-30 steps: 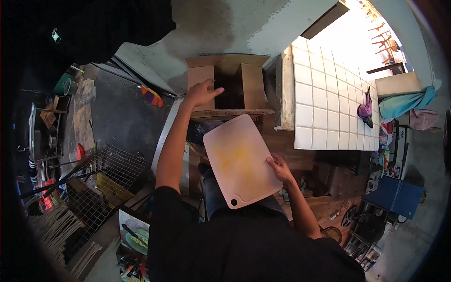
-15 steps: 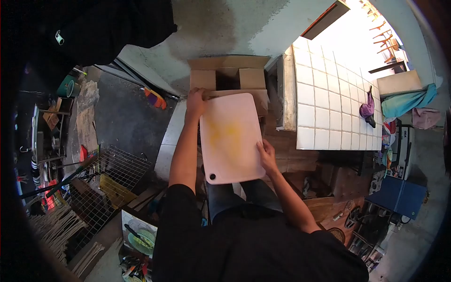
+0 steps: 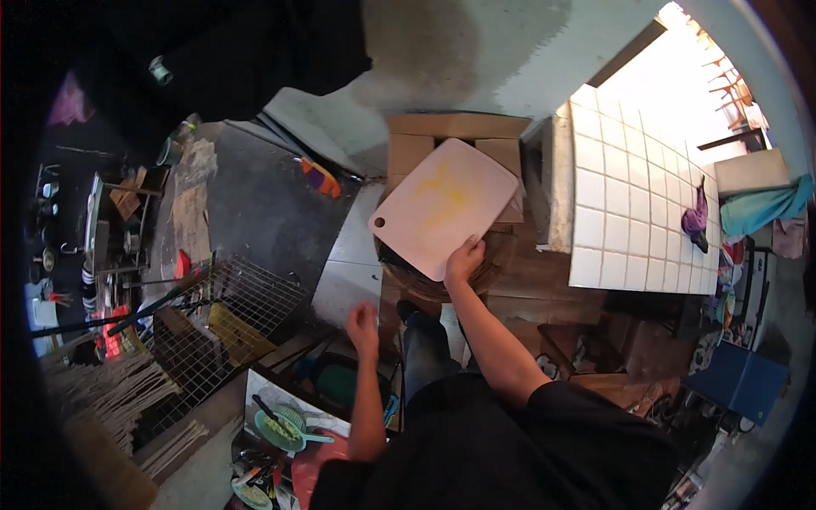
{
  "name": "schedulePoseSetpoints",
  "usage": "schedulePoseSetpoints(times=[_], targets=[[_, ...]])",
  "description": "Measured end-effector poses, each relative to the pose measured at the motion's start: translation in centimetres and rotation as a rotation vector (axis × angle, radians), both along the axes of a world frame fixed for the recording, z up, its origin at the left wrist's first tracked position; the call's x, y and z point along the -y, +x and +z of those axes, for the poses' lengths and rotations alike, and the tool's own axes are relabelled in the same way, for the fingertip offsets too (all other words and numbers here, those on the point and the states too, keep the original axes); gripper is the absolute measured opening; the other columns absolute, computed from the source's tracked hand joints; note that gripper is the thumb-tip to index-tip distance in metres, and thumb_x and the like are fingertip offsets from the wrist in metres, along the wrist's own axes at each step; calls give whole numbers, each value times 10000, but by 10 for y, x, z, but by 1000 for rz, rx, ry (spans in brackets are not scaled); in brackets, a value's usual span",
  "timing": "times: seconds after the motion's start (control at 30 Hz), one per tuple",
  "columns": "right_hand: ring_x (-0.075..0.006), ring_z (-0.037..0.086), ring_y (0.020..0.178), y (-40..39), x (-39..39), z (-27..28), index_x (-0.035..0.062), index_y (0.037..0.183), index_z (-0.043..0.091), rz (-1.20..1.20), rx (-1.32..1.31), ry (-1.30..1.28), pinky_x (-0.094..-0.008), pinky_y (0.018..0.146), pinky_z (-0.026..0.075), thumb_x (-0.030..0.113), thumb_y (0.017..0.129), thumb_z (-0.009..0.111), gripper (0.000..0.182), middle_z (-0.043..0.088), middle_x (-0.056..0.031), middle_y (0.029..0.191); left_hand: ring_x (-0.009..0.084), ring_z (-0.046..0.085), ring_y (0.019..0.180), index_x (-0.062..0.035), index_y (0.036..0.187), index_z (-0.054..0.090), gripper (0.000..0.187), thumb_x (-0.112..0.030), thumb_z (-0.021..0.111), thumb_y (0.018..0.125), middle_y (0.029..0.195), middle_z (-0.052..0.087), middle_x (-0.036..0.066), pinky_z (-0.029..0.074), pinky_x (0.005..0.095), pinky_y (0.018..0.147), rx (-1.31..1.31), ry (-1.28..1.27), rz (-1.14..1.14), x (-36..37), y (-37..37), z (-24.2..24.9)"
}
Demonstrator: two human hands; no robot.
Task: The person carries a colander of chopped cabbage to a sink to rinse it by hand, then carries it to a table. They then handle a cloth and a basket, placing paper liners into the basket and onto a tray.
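My right hand grips a pale pink cutting board by its near right edge, thumb on top. Yellow stains mark the middle of the board, and a dark hanging hole shows at its left corner. The board is tilted over an open cardboard box and hides much of it. My left hand is away from the board, lower and to the left, its fingers loosely curled with nothing seen in them.
A white tiled counter stands at right with a purple cloth on it. At lower left are a wire grid and a green bowl with chopped food and a dark-handled knife. A blue folded panel is at right.
My left hand has let go of the board and drawn back toward me. The board has turned, its hole now at left, and moved forward over the box in my right hand.
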State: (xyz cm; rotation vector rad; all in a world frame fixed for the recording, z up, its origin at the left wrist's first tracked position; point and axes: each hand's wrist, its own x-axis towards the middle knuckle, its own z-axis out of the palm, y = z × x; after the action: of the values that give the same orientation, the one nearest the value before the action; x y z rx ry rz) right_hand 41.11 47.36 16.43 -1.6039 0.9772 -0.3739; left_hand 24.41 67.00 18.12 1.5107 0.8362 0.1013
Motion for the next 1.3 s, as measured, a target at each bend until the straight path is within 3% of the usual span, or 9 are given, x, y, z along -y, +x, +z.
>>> schedulePoseSetpoints(times=[0.47,0.63,0.8,0.87,1.07,1.1,1.13,1.2,1.3], targets=[[-423,547,1014,38,-66,7,-122,1174,394,-321,-94,215,-491,856,474,289,1022,291,450,462,-345,1192,111,612,740,-26,1014,614,190,-192,605,922,868,661,59,446,229,613,-165,-213,377,29,-215,58],[-324,490,1174,25,-16,-83,18,1381,277,155,-71,511,-468,930,454,515,967,381,655,428,-180,1361,86,527,618,-32,815,602,278,-282,587,935,721,623,33,406,242,563,-135,-108,405,47,-270,43],[-329,457,1210,-18,-32,5,1,1387,326,85,-175,578,-451,970,422,612,952,242,755,405,-201,1392,82,451,537,-50,665,528,371,-272,539,962,568,503,-1,373,265,511,-145,-54,741,34,-281,54],[-324,521,1110,-40,-44,-1,39,1396,324,97,-355,571,-434,888,485,460,963,368,605,452,-186,1328,78,414,508,-27,621,495,404,-251,550,952,525,451,-3,339,278,475,-188,88,830,13,-275,74],[-223,587,786,-180,-175,20,23,1172,506,1310,-419,538,-326,687,510,102,897,531,288,587,-120,970,147,462,534,18,712,536,319,-227,603,906,592,512,93,348,340,500,-319,528,931,-51,-274,136],[-229,586,815,-199,-207,19,24,1197,499,1488,-324,473,-328,728,498,106,902,552,311,589,-116,979,147,462,534,18,712,536,319,-227,603,906,592,512,93,348,340,500,-321,514,950,-54,-276,129],[-228,575,827,-215,-242,19,19,1238,461,1770,270,-87,-331,770,479,158,902,591,386,585,-104,970,169,495,624,18,805,540,283,-238,602,907,701,545,118,382,346,569,-376,647,1064,-58,-277,115],[-234,563,854,-244,-312,84,21,1277,421,1791,414,2,-338,812,456,250,875,652,517,582,-108,967,191,528,714,19,898,545,274,-249,601,908,810,577,143,416,353,638,-428,782,1193,-62,-275,97],[-178,566,684,-258,-386,118,39,1307,401,1951,-177,215,-318,649,496,355,821,712,659,597,-91,864,267,558,922,34,1083,475,356,-267,580,924,994,588,161,433,359,822,-149,280,1181,-62,-272,55]])
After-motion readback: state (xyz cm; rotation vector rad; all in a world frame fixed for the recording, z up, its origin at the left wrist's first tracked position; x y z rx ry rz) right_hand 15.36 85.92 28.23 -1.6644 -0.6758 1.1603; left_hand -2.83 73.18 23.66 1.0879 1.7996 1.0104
